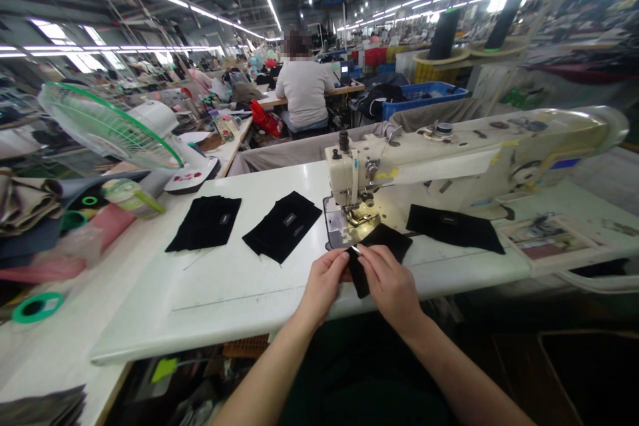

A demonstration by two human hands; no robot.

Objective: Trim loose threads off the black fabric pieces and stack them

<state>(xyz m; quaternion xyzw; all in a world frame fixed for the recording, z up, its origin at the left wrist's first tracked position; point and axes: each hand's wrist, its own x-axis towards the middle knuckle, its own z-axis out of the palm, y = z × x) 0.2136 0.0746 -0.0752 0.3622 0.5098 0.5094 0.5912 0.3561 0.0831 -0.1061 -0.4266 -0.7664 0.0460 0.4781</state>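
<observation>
My left hand (325, 277) is closed, with thumb and fingers pinching the edge of a small black fabric piece (359, 278) at the table's front edge. On its other side, my right hand (392, 285) is closed on the same piece. A small white pointed thing (355, 249) shows at the right fingertips; its kind is too small to make out. Just beyond the hands, another black fabric piece (387, 241) lies beside the needle area of a sewing machine (349, 170). To the right rests a black piece with a small label (454, 227).
Two stacks of labelled black pieces lie left, one nearer (282, 229) and one farther (204, 225). A green-rimmed fan (114, 123) stands beyond them. Tape rolls (37, 307) and a lidded cup (130, 198) sit on the left table. Ahead, a person (304, 93) sits facing away.
</observation>
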